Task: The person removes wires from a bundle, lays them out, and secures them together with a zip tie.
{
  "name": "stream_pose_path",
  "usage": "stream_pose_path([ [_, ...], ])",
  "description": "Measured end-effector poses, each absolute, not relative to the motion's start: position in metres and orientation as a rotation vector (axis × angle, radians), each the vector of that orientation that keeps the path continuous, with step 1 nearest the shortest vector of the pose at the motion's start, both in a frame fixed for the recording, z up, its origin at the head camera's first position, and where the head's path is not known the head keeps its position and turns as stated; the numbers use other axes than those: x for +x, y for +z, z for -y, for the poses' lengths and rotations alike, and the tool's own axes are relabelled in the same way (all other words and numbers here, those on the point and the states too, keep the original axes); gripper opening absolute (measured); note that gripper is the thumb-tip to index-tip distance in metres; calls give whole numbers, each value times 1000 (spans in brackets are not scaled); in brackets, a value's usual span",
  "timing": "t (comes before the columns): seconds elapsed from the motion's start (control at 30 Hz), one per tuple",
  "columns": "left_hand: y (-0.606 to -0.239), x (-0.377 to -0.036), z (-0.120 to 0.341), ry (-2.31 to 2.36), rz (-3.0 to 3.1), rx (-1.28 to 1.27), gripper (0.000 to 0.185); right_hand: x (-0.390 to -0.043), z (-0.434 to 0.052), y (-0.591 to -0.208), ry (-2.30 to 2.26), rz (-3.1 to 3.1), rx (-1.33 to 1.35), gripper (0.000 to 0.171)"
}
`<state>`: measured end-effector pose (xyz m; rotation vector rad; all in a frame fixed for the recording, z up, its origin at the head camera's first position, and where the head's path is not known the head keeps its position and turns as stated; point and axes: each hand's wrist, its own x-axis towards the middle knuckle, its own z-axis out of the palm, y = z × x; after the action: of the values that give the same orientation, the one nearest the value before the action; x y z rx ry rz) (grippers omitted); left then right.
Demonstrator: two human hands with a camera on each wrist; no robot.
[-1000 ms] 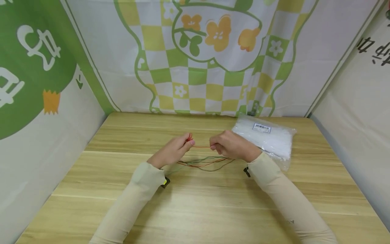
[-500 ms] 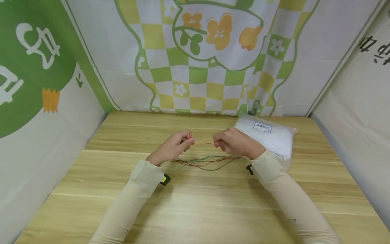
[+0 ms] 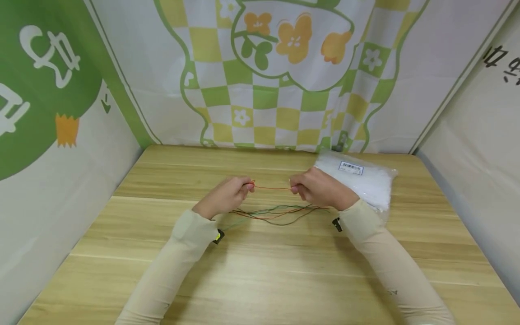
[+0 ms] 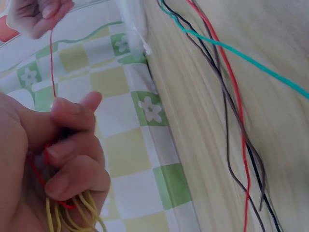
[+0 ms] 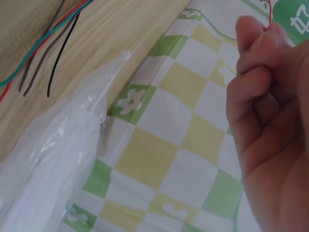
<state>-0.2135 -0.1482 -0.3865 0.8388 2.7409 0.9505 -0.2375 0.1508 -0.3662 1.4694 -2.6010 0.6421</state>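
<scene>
A thin red wire [image 3: 272,188] runs taut between the two hands above the table. My left hand [image 3: 229,193] pinches it between thumb and index finger, with a small red loop at the fingertips. In the left wrist view, several yellow wires [image 4: 87,212] hang in loops beneath the curled fingers of that hand, with more red wire among them. My right hand [image 3: 318,188] pinches the red wire at the other side, its fingers curled. Loose wires lie on the table below the hands: a teal one [image 4: 251,58], a red one [image 4: 240,116], and black and brown ones.
A clear plastic bag [image 3: 371,185] of white material with a barcode label lies at the back right, partly behind my right hand. A checked curtain [image 3: 264,115] hangs behind the wooden table [image 3: 260,280]. White printed cloth stands at both sides.
My right hand has moved right and slightly up, and my left slightly left. The stretch of red wire between them has grown longer, and the loop at my left fingertips looks smaller.
</scene>
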Motion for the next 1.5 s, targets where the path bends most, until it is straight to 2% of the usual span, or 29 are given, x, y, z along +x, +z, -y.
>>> stream_pose_path([
  [0.2, -391, -214, 152, 828, -2821, 894, 29, -236, -158, -366, 636, 2625, 1457, 33],
  [0.4, -395, -215, 155, 790, -2846, 1048, 20, -238, -162, -369, 603, 2647, 1430, 33],
  [0.63, -394, -213, 151, 797, -2792, 987, 26, -240, -161, -371, 636, 2678, 1379, 32],
  [0.77, -393, -212, 150, 727, -2737, 1038, 29, -239, -160, -372, 646, 2736, 1386, 31],
  [0.97, -396, -214, 150, 632, -2718, 1135, 24, -238, -160, -373, 526, 2696, 1402, 30],
  [1.2, -398, -210, 144, 314, -2868, 1078, 21, -237, -160, -373, 427, 2655, 1424, 29],
  [1.33, -399, -203, 141, 159, -2880, 1053, 26, -239, -165, -374, 427, 2668, 1397, 30],
  [1.5, -399, -201, 142, 197, -2811, 1124, 30, -242, -171, -380, 447, 2671, 1381, 30],
])
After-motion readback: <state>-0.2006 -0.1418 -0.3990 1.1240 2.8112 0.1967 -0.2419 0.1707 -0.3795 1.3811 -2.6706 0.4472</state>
